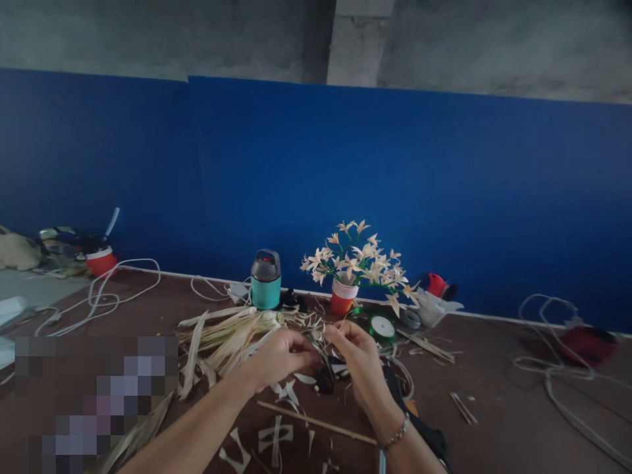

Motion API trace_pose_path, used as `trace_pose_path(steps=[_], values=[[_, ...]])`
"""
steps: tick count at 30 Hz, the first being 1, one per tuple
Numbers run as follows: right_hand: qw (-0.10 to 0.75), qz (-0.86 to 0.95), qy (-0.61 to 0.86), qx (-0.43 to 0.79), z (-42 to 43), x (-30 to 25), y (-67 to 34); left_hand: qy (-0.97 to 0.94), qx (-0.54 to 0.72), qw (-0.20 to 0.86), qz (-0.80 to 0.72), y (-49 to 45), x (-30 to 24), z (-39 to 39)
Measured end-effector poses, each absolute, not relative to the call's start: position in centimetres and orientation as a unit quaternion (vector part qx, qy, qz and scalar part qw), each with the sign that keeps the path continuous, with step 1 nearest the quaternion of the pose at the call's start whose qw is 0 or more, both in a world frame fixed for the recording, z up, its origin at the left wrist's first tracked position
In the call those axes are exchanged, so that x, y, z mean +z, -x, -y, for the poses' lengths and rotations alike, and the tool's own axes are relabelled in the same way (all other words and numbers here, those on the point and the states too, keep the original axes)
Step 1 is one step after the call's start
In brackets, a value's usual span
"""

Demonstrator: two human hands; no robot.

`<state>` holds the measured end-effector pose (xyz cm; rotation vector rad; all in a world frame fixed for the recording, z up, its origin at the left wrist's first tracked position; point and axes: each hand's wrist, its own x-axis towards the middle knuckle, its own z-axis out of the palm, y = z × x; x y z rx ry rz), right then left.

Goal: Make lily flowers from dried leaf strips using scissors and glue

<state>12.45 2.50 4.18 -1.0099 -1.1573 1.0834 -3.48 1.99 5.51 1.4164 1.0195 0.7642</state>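
My left hand (pixel 285 353) is over the middle of the table with its fingers curled together. My right hand (pixel 356 352), a beaded bracelet at its wrist, pinches thumb and finger close by. What either hand holds is too small and blurred to make out. Beneath them lie cut pale husk pieces (pixel 286 394) and a dark object (pixel 324 380). Dried corn husks (pixel 232 345) are heaped beside my left hand. Beyond my right hand stand a green-rimmed tape spool (pixel 383 327) and a red paper cup (pixel 343 299) with pale handmade flowers (pixel 368 260).
A turquoise jug (pixel 266 291) with a grey top stands by the blue wall panel (pixel 395 178). A thin stick (pixel 316 422) lies in front. White cables (pixel 548 368) loop at right and left. A white plastic bag (pixel 432 309) sits behind the spool.
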Motion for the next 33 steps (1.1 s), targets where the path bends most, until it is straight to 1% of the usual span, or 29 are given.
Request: trace_pose_path(steps=[2,5,7,11,15,19,25,27,30,33], values=[[0.570,0.488,0.433,0.500,-2.4,4.5,-12.8,-0.593,0.335,0.609,-0.406,3.6,5.3,-2.1],[0.502,0.492,0.399,0.589,-2.4,5.0,-13.4,-0.556,0.359,0.652,-0.370,3.8,5.2,-2.1],[0.480,0.491,0.378,0.621,-2.4,5.1,-13.7,-0.532,0.364,0.676,-0.357,3.8,5.2,-2.1],[0.511,0.498,0.400,0.576,-2.7,4.9,-14.0,-0.509,0.345,0.706,-0.351,3.9,5.3,-2.1],[0.527,0.500,0.425,0.540,-2.6,4.8,-13.5,-0.551,0.314,0.688,-0.352,4.1,5.2,-2.2],[0.544,0.512,0.444,0.494,-2.2,5.0,-12.8,-0.561,0.324,0.633,-0.424,3.8,5.0,-2.3],[0.552,0.553,0.475,0.404,-1.9,4.7,-12.2,-0.617,0.334,0.493,-0.515,3.0,5.8,-1.6],[0.552,0.556,0.480,0.394,-1.9,4.6,-12.1,-0.651,0.354,0.421,-0.523,2.8,6.0,-1.4],[0.560,0.553,0.495,0.370,-2.0,4.5,-12.2,-0.706,0.412,0.279,-0.504,2.8,6.0,-1.3],[0.577,0.545,0.519,0.316,-2.1,4.5,-12.5,-0.698,0.488,0.179,-0.493,3.0,6.3,-1.2]])
